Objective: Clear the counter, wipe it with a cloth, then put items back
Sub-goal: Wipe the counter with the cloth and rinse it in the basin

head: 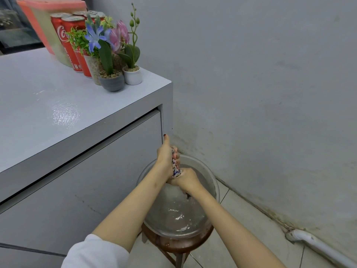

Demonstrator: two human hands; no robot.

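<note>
Left hand (165, 156) and right hand (186, 180) are both clenched around the twisted blue-and-white patterned cloth (175, 167), left above, right below, over the round clear plastic basin of water (213, 182) on the brown stool (173, 245). Looks like wringing ahead of a wipe. Next: lift the cloth to the pale grey counter top (58, 117), working round the red drink cans (67, 41) and small potted flowers (112, 82) at its far corner.

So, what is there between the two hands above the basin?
In the head view, a bunched patterned cloth runs between the left hand and the right hand; both grip it over the basin of water.
</note>
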